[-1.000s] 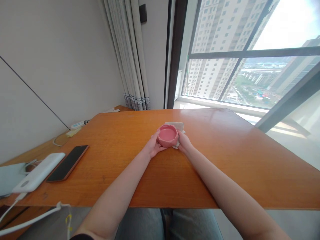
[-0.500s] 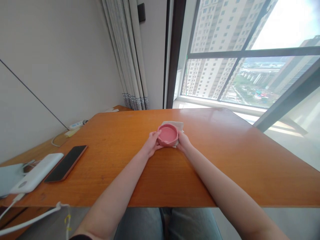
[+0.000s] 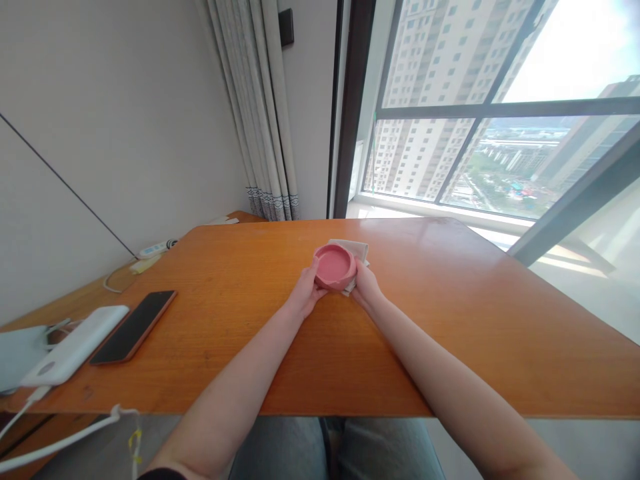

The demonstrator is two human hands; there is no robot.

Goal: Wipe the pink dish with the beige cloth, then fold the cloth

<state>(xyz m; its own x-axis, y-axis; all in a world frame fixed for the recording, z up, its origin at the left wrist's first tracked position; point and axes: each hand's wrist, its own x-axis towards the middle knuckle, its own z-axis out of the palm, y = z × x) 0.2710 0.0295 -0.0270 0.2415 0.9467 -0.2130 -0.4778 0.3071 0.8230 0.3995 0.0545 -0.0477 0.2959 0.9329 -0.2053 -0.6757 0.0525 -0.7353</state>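
A round pink bowl [image 3: 334, 266], shallow and with an uneven rim, is held between both hands over the middle of the table. My left hand [image 3: 306, 290] grips its left side, thumb on the rim and fingers curled underneath. On the right side, my right hand [image 3: 366, 283] is closed against the bowl, with a light grey cloth [image 3: 356, 249] bunched around and behind it. Part of the cloth shows under the bowl's right edge. The right fingertips are mostly hidden behind the bowl and cloth.
The wooden table [image 3: 225, 320] spreads around my hands. On its left lie a dark phone [image 3: 134, 327] and a white power bank [image 3: 75, 347] with a cable [image 3: 65, 440] by the near edge. A power strip [image 3: 157, 249] sits by the wall. Beyond the table are a curtain [image 3: 260, 120] and windows.
The bowl has shifted slightly up and left and is tilted a little more, its left side higher. My left hand has turned with it; both hands still hold on.
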